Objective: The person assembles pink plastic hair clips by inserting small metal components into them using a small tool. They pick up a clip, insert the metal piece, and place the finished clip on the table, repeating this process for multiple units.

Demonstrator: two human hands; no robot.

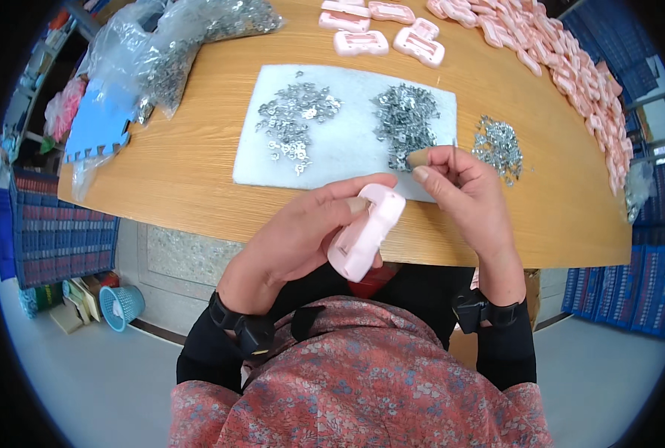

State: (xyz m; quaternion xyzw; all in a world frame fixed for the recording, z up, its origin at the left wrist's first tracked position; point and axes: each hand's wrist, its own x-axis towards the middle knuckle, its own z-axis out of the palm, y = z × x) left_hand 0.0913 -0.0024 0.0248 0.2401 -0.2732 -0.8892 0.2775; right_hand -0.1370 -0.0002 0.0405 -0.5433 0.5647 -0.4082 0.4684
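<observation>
My left hand (295,231) is closed round a pale pink plastic casing (364,237), held tilted above the table's front edge. The casing has a long slot along its face, and my thumb presses near its upper end. My right hand (467,190) is closed in a pinch at the near side of a heap of small metal parts (406,116); whatever its fingertips hold is too small to tell. A beige covering wraps one fingertip, and a thin grey tip juts up behind the fingers. Both heaps, this one and a looser spread of metal pieces (295,119), lie on a white foam mat (355,168).
Several pink casings (361,42) lie beyond the mat, and a long pile of them (571,67) lines the right edge. A small metal heap (498,148) sits right of the mat. Bags of metal parts (169,71) and a blue foam tile (99,123) are at left.
</observation>
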